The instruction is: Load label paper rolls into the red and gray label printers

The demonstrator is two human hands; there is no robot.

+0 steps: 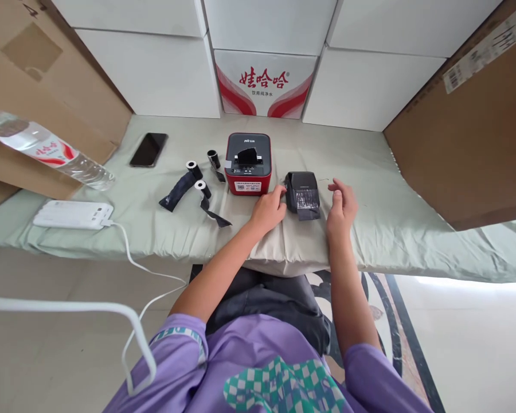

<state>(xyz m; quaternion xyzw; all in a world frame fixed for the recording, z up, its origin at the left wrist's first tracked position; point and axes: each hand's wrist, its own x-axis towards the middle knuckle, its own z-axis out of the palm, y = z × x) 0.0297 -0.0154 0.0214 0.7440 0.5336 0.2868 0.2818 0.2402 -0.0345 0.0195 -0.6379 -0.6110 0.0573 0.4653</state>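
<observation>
A small black portable printer (303, 182) lies on the cloth between my two hands, with a strip of dark paper or film hanging from its front edge. My left hand (269, 210) rests at its left side, fingers loosely curved and fingertips close to the casing; whether they touch it I cannot tell. On the other side, my right hand (343, 207) hovers apart from it, open with fingers bent and nothing in them. Just behind my left hand stands a red and black label printer (248, 182), with a piece of black film sticking up from its top slot.
Several small rolls of black film (203, 189) lie left of the red printer, some partly unrolled. Farther left are a phone (148, 149), a white power bank (73, 214) with a cable, and a water bottle (47, 146). Cardboard boxes (468, 132) flank the surface; white cartons (264, 83) stand behind.
</observation>
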